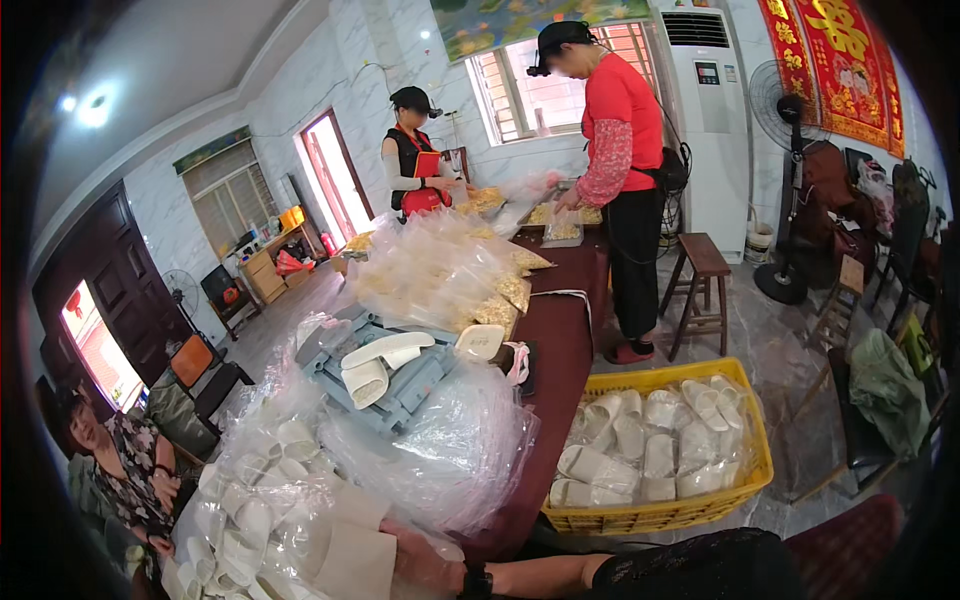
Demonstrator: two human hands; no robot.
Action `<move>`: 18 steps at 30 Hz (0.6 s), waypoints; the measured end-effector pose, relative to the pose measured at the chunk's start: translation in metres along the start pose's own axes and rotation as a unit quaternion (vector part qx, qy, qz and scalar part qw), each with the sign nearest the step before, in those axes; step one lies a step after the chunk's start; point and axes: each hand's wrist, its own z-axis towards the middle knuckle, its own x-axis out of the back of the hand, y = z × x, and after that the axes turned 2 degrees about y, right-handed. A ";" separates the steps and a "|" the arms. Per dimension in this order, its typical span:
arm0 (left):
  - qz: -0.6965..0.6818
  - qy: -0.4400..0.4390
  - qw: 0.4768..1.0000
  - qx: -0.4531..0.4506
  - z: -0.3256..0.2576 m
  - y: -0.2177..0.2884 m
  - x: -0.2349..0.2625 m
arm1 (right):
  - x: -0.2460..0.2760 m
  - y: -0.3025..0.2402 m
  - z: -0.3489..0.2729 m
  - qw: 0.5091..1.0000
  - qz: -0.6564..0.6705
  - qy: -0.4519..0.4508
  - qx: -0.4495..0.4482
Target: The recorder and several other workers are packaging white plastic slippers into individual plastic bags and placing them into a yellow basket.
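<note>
Reaching in from the lower right, my right hand (pixel 425 562) has a dark band at the wrist. It is closed on a pale, flat white slipper (pixel 350 565) at the near end of the table; its fingertips are partly hidden. My left hand is out of the picture. Beside the held slipper, a heap of white slippers (pixel 240 550) lies among clear plastic. Just beyond is a stack of clear plastic bags (pixel 440 450). Farther on, a pair of white slippers (pixel 367 382) rests on a grey-blue plastic crate (pixel 410 395), with a pale sole-shaped piece (pixel 481 342) to its right.
A yellow basket (pixel 650 517) of bagged slippers stands right of the dark-red table (pixel 555 400). Bags of yellowish pieces (pixel 440 265) are heaped farther along. Two people (pixel 625 140) work at the far end; another person (pixel 135 470) sits at left. A wooden stool (pixel 703 258) stands right.
</note>
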 end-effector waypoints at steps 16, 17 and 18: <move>0.015 0.082 0.991 -0.102 0.051 0.021 -0.023 | 0.026 -0.014 -0.003 0.835 -0.462 -0.004 0.299; 0.059 0.042 0.990 -0.125 0.056 0.024 -0.024 | 0.024 -0.014 -0.003 0.851 -0.462 0.026 0.248; 0.054 0.040 0.990 -0.125 0.073 0.039 -0.030 | 0.031 -0.016 -0.004 0.850 -0.463 0.030 0.251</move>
